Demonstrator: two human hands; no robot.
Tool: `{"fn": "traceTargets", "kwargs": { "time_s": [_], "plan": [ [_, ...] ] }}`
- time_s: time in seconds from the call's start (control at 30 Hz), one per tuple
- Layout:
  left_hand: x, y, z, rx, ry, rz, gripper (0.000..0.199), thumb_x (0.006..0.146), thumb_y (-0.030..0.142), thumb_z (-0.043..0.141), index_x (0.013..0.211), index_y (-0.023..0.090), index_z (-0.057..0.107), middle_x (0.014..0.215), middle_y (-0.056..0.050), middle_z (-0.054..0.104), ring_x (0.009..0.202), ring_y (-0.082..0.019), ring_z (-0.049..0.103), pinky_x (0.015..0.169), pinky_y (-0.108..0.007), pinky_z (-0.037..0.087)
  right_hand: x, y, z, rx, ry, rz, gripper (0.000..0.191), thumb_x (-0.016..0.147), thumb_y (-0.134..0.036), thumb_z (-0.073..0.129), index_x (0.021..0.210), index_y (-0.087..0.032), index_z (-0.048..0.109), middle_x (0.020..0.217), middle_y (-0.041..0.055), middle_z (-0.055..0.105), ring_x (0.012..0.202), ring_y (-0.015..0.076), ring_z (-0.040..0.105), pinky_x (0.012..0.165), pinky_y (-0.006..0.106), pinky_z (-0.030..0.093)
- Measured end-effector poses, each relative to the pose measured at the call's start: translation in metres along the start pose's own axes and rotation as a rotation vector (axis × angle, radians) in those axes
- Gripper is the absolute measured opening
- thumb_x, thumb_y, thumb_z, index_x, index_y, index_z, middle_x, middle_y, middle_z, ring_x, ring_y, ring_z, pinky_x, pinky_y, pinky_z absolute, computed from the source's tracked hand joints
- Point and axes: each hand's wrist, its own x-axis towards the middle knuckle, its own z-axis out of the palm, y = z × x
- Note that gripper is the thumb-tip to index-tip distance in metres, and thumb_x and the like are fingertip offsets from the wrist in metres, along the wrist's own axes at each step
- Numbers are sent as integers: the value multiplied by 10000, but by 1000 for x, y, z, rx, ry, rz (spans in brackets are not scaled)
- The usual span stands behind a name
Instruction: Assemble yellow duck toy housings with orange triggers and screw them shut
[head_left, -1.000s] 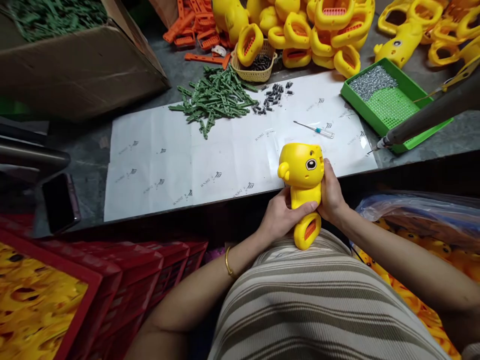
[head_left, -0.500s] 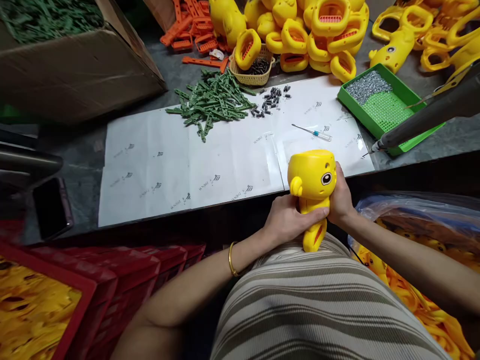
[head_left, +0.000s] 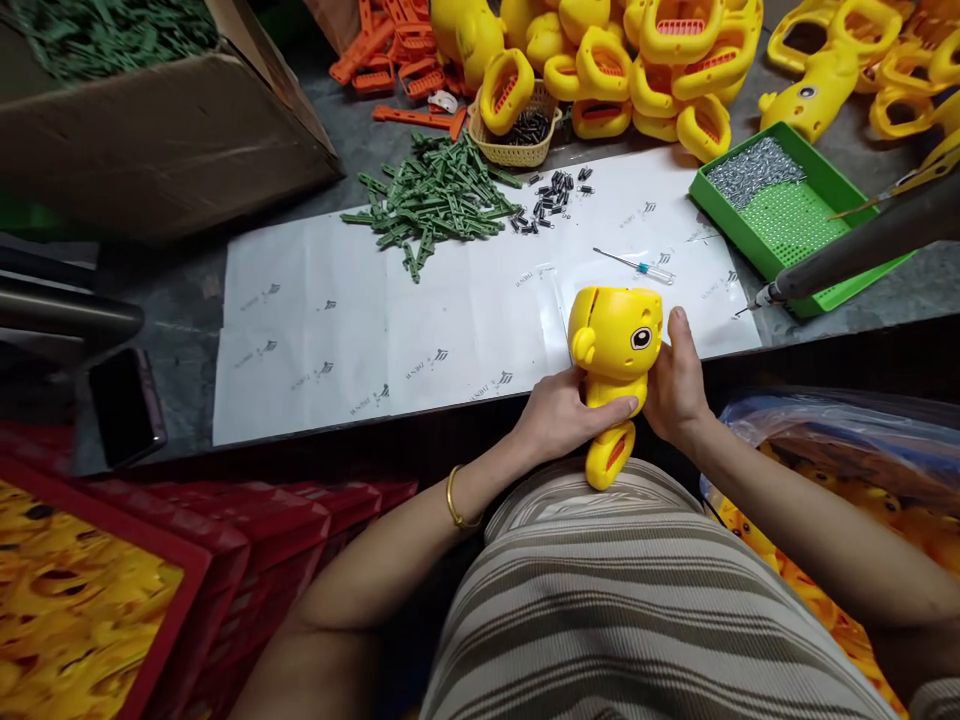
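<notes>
My left hand (head_left: 559, 412) is wrapped round the narrow neck of a yellow plastic animal toy (head_left: 616, 335), its thumb across the front. Upright over my lap, the toy shows a round printed eye, small holes and a lower loop with an orange grille inside. A dark seam gap runs along the top of its head. Close against the toy's right side is my right hand (head_left: 679, 385), open, thumb raised off the surface; its other fingers are partly hidden behind the toy. A screwdriver (head_left: 637, 266) with a clear and blue handle lies on the white sheet (head_left: 337, 340) beyond.
Green plastic strips (head_left: 435, 195) are heaped beside scattered dark springs (head_left: 551, 200). A green tray (head_left: 806, 235) holds small screws, with a powered driver (head_left: 847, 245) over it. Yellow toy parts (head_left: 682, 70) pile up behind. A phone (head_left: 124, 408) lies left; red crates (head_left: 247, 540) stand below.
My right hand has loosened from the toy, its thumb now away from the head. The toy has shifted slightly left and turned in my left hand, exposing the seam gap on top.
</notes>
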Motion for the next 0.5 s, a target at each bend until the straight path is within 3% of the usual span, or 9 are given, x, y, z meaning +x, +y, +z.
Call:
{"fn": "traceTargets", "kwargs": {
  "time_s": [0.2, 0.33, 0.43, 0.5],
  "plan": [
    [12, 5, -1, 1, -56, 34, 390, 757, 429, 707, 1065, 191, 700, 1076, -74, 751, 1061, -306, 674, 971, -425, 515, 10, -15, 3, -211, 29, -72, 693, 867, -798, 267, 1104, -301, 688, 1079, 38, 739, 1197, 280, 635, 910, 427, 579],
    [9, 5, -6, -199, -78, 36, 461, 767, 528, 705, 1040, 157, 698, 1006, -95, 750, 1008, -282, 688, 921, -392, 540, 10, -16, -2, -222, -12, -85, 742, 842, -831, 307, 1111, -255, 690, 1022, 68, 743, 1137, 296, 659, 890, 431, 584],
    [1, 10, -14, -405, 118, 65, 605, 755, 553, 722, 1192, 148, 619, 1136, -112, 705, 1014, -241, 678, 883, -343, 552, 5, -12, -5, -230, -10, -148, 662, 853, -778, 419, 1110, -227, 680, 1026, 68, 735, 1103, 291, 660, 902, 412, 566],
    [-5, 16, -20, -422, 244, 118, 701, 718, 525, 770, 1279, 167, 552, 1213, -107, 670, 1058, -228, 657, 899, -316, 543, 0, -11, -5, -278, -29, -171, 604, 857, -740, 478, 1096, -219, 669, 1038, 58, 728, 1060, 274, 665, 897, 388, 553]
  ]
}}
